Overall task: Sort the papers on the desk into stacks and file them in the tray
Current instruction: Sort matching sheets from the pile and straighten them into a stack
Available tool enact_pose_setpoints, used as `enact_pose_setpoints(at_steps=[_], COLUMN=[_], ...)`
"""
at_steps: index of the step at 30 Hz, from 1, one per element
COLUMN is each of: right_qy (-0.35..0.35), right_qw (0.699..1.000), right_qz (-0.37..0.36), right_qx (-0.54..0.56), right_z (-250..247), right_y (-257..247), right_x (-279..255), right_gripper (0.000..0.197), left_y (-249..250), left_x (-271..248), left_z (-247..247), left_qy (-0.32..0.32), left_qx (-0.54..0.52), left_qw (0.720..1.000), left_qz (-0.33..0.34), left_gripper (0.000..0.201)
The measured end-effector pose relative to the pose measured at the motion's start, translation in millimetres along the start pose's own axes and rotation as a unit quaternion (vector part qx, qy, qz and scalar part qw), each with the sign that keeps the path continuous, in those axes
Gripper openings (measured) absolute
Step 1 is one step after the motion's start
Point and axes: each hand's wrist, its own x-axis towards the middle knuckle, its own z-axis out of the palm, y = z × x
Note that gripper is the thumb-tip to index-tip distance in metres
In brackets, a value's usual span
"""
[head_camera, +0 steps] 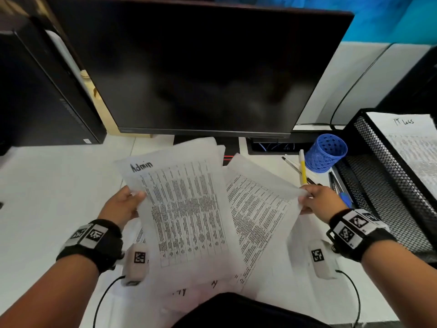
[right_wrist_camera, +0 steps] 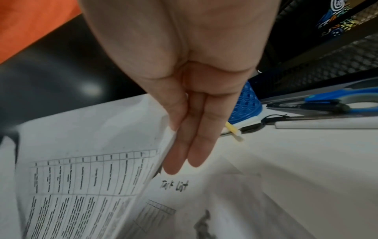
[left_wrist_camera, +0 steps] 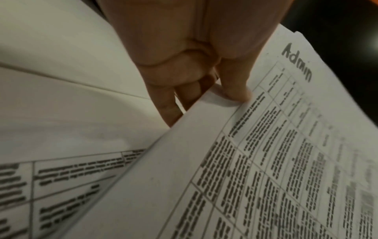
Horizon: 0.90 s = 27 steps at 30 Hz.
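My left hand (head_camera: 128, 202) pinches the left edge of a printed sheet headed "Admin" (head_camera: 186, 209), thumb on top and fingers under, as the left wrist view shows (left_wrist_camera: 237, 95). My right hand (head_camera: 312, 200) pinches the right edge of a second printed table sheet (head_camera: 257, 207), thumb above and straight fingers (right_wrist_camera: 196, 145) below; both sheets are lifted above the desk. More papers lie under them, one headed "Task List" (right_wrist_camera: 175, 186). The black mesh tray (head_camera: 387, 185) stands at the right, its upper level holding a sheet headed "IT Logs" (head_camera: 411, 138).
A large dark monitor (head_camera: 201, 67) fills the back, a black computer tower (head_camera: 35, 91) the left. A blue mesh pen cup (head_camera: 325, 152) lies tipped by the tray, with a yellow pen (head_camera: 302, 169), other pens and blue scissors (right_wrist_camera: 347, 98) beside it.
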Motion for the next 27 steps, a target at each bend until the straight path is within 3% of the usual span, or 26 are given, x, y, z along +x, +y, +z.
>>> enact_pose_setpoints(at_steps=[5, 10, 13, 16, 20, 21, 24, 27], right_qy=[-0.036, -0.064, -0.092, -0.065, 0.021, 0.014, -0.076, -0.072], right_qw=[0.997, 0.991, 0.989, 0.995, 0.994, 0.986, 0.95, 0.953], right_qz=[-0.062, -0.111, -0.114, -0.05, 0.08, 0.12, 0.175, 0.189], right_qx=[-0.023, -0.028, 0.006, 0.056, -0.077, -0.111, -0.245, -0.226], right_z=[17.3, 46.1, 57.3, 48.4, 24.3, 23.8, 32.3, 48.5], right_y=[-31.6, -55.8, -57.8, -40.1, 4.4, 12.4, 26.2, 37.6], right_x=[0.7, -4.8, -5.2, 2.5, 12.5, 10.4, -4.9, -18.1], right_gripper=[0.028, 0.033, 0.033, 0.03, 0.044, 0.046, 0.035, 0.027], left_y=[7.5, 18.0, 15.0, 6.4, -6.8, -7.0, -10.1, -12.5], left_x=[-8.3, -28.7, -36.7, -39.9, -44.4, -45.6, -48.4, -51.0], left_z=[18.7, 45.3, 51.3, 45.1, 33.7, 33.5, 37.7, 44.7], left_qy=[-0.072, -0.128, -0.117, -0.095, -0.117, -0.117, -0.14, -0.172], left_qx=[0.079, 0.091, 0.109, 0.097, 0.106, 0.108, 0.155, 0.167], left_qw=[0.994, 0.987, 0.987, 0.99, 0.987, 0.986, 0.977, 0.97], left_qz=[0.021, 0.035, 0.011, -0.025, -0.043, -0.048, -0.052, -0.034], left_gripper=[0.015, 0.025, 0.028, 0.017, 0.02, 0.015, 0.037, 0.043])
